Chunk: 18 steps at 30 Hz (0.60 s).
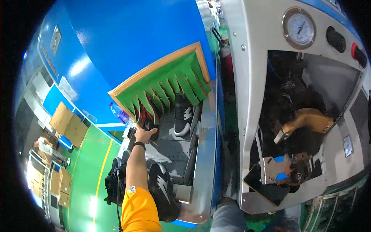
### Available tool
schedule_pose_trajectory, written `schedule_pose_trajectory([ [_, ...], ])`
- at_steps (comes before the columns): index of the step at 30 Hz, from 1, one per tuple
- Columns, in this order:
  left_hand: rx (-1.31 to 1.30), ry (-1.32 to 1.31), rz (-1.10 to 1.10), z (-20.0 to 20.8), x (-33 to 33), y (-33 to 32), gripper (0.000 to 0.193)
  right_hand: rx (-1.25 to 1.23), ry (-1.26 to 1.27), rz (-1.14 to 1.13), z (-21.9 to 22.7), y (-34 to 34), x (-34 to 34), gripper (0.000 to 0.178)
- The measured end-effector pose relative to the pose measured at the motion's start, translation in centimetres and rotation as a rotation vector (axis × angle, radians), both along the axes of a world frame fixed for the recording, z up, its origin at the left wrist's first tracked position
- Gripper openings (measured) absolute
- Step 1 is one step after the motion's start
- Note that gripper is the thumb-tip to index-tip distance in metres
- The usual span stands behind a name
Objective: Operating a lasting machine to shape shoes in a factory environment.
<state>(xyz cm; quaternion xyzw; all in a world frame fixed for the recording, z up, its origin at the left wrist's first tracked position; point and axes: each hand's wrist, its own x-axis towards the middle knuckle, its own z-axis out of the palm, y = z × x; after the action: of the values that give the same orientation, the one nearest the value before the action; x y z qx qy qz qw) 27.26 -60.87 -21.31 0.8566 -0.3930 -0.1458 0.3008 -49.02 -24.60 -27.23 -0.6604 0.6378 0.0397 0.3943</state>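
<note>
Nearest me, a black shoe [164, 189] lies on the grey conveyor belt [170, 149] beside my orange sleeve [139, 212]. My left arm stretches straight up the belt, wrist banded in black. My left hand [144, 134] rests palm down on a dark shoe [150, 129] at the green flap curtain [170, 87]; I cannot tell whether the grip has clenched. Just right, a black-and-white shoe [182, 118] points lengthwise into the tunnel. My right hand is out of view.

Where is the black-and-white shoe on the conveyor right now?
In the head view, the black-and-white shoe sits centre frame on the grey conveyor, just under the green flap curtain, right of the left hand.
</note>
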Motion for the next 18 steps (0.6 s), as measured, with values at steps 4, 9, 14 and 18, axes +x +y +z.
schedule_pose_trajectory([
  [4, 0.148, -0.282, 0.248, -0.5, 1.5, -0.1, 0.126, -0.298, -0.068, 0.072, -3.8, 1.4, -0.1, 0.038],
  [9, -0.342, 0.989, 0.014, 5.4, -1.9, 0.6, 0.046, 0.102, -0.066, 0.093, -1.7, -0.8, 0.9, 0.043],
  [14, -0.502, 1.081, -0.268, 14.0, -9.4, 8.6, 0.044, -0.046, -0.127, 0.021, 5.1, -2.9, 3.9, 0.042],
  [18, -0.349, 0.389, -0.535, 24.1, -18.2, 18.9, 0.079, -0.017, -0.528, -0.053, 12.3, -3.9, 6.1, 0.046],
])
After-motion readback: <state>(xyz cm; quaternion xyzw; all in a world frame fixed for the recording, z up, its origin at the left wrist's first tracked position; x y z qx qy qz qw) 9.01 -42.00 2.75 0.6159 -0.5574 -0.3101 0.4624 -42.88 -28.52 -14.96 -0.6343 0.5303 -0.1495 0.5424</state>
